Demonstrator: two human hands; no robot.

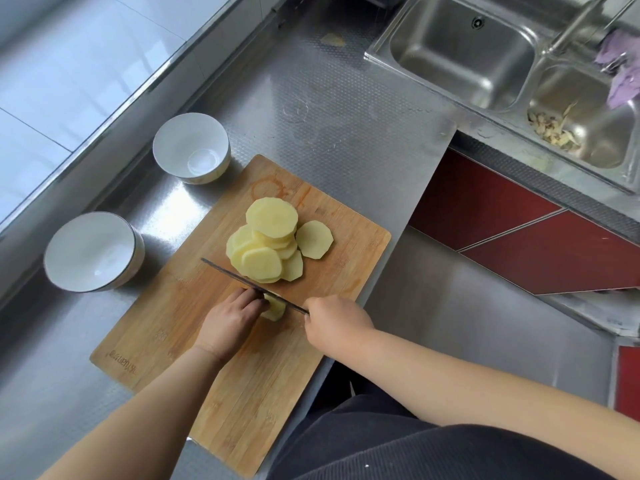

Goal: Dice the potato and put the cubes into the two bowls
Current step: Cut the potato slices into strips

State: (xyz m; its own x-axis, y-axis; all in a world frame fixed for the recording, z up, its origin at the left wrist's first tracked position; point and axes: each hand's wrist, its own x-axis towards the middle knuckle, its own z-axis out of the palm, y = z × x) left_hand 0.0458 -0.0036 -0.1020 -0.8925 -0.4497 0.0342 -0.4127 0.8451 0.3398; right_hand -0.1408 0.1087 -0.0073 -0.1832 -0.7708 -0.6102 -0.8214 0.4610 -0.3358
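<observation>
Left hand point(231, 315) curled, fingertips pressing down on potato piece point(274, 307) on board point(173, 327). Right hand point(334, 320) fisted round knife point(242, 284) handle, blade edge-down on the piece just beyond left fingertips. Slices point(268, 245) piled past the blade. Two bowls point(94, 251) point(191, 147) left of left hand, off the board.

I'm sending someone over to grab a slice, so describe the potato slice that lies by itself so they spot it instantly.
Find the rectangular wooden cutting board on the steel counter. Near its far end sits a heap of pale yellow potato slices. The single flat potato slice lies just right of that heap, flat on the wood, touching its edge, with nothing stacked on it.
</observation>
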